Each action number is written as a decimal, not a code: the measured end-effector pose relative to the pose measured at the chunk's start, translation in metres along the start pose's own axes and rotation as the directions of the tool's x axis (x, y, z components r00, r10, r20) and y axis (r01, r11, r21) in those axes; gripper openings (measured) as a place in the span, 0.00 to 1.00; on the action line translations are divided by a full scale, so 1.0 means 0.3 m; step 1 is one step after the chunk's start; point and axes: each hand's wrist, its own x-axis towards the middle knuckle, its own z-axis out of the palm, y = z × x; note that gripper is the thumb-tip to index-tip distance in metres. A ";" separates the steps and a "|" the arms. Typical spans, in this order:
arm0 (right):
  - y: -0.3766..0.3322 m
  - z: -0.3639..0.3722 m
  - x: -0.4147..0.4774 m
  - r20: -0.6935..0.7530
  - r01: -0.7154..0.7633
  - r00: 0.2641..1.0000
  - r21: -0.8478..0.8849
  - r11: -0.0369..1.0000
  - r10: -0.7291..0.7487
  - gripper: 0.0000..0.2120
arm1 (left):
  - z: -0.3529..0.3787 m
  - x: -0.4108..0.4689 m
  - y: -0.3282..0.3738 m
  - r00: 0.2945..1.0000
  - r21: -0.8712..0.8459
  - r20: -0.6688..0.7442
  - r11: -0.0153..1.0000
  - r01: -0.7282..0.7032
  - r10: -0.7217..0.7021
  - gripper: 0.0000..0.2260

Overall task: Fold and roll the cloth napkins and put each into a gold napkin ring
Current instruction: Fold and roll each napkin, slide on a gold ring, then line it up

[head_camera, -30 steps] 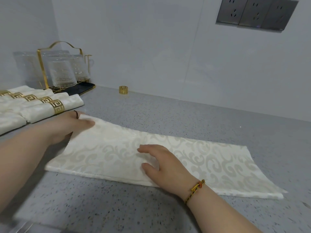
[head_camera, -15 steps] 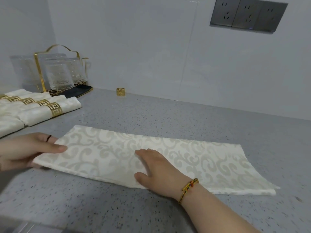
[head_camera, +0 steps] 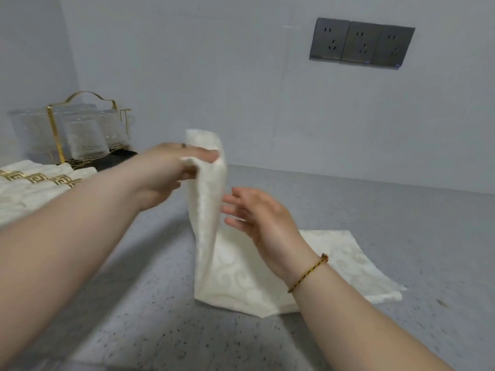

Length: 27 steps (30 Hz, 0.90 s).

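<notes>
Since half a second ago the left hand (head_camera: 171,172) has lifted the napkin's (head_camera: 241,277) left end off the desk (head_camera: 375,210) and carried it up toward the middle. It pinches that edge between thumb and fingers, so the cloth stands in a tall fold. The right hand (head_camera: 257,218), pressed flat on the cloth before, has come off it. It hovers just beside the raised fold with fingers spread and holds nothing. The napkin's right half lies flat on the desk, partly covered by the right wrist and its bracelet (head_camera: 308,273).

At far left lie finished rolls (head_camera: 32,188) in gold rings (head_camera: 64,180), cut off by the frame edge and partly covered by the left forearm. Behind them a gold rack (head_camera: 56,124) holds ribbed glasses (head_camera: 85,140); something dark and flat (head_camera: 117,159) lies at its foot, too hidden to name. Three sockets (head_camera: 361,44) sit on the wall. The loose ring seen by the wall earlier no longer shows. Both hands are blurred, so how the left fingers lie behind the fold is unclear.
</notes>
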 end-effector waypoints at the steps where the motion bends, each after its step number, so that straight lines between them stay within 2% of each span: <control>1: -0.023 -0.021 0.007 0.001 -0.021 1.000 0.094 0.995 0.020 0.10 | 0.057 -0.006 0.018 0.999 0.048 0.010 0.998 -0.031 0.030 0.06; 3: -0.063 -0.081 0.012 0.022 -0.104 0.995 0.211 0.972 0.101 0.18 | 0.170 -0.022 0.019 0.988 0.136 0.139 0.987 -0.081 0.062 0.10; 6: -0.093 -0.184 -0.005 0.053 -0.251 0.968 0.185 0.950 0.245 0.27 | 0.292 0.001 0.008 0.960 0.261 0.275 0.965 -0.015 -0.060 0.16; 8: -0.099 -0.243 -0.020 0.012 -0.310 0.950 0.174 0.935 0.313 0.25 | 0.338 -0.021 -0.001 0.906 0.389 0.414 0.918 -0.081 -0.095 0.17; 10: -0.095 -0.306 -0.028 -0.105 -0.323 0.938 0.077 0.943 0.330 0.17 | 0.365 -0.030 -0.031 0.868 0.423 0.490 0.892 -0.160 -0.076 0.11; 12: -0.096 -0.353 -0.031 -0.177 -0.337 0.928 -0.029 0.941 0.327 0.12 | 0.367 -0.044 -0.053 0.870 0.425 0.493 0.876 -0.227 -0.014 0.11; 15: -0.096 -0.424 -0.030 -0.268 -0.404 0.903 -0.267 0.875 0.336 0.09 | 0.332 -0.067 -0.110 0.899 0.578 0.435 0.747 -0.329 0.059 0.15; 16: -0.097 -0.446 -0.030 -0.290 -0.432 0.894 -0.354 0.829 0.342 0.11 | 0.316 -0.071 -0.140 0.902 0.623 0.427 0.703 -0.342 0.060 0.17; 19: -0.091 -0.487 -0.039 -0.336 -0.498 0.867 -0.530 0.687 0.369 0.17 | 0.288 -0.087 -0.214 0.906 0.711 0.420 0.639 -0.293 -0.052 0.22; 22: -0.059 -0.530 -0.040 -0.405 -0.533 0.846 -0.631 0.563 0.347 0.18 | 0.289 -0.103 -0.261 0.891 0.727 0.436 0.634 -0.264 -0.129 0.31; 23: -0.053 -0.541 -0.041 -0.420 -0.539 0.842 -0.666 0.515 0.339 0.18 | 0.291 -0.107 -0.269 0.887 0.722 0.441 0.641 -0.259 -0.137 0.37; 25: -0.050 -0.557 -0.042 -0.438 -0.550 0.834 -0.717 0.429 0.336 0.17 | 0.293 -0.116 -0.284 0.886 0.712 0.445 0.650 -0.265 -0.127 0.54; 27: -0.059 -0.572 -0.049 -0.452 -0.563 0.824 -0.724 0.399 0.342 0.16 | 0.297 -0.117 -0.294 0.893 0.709 0.442 0.644 -0.286 -0.090 0.58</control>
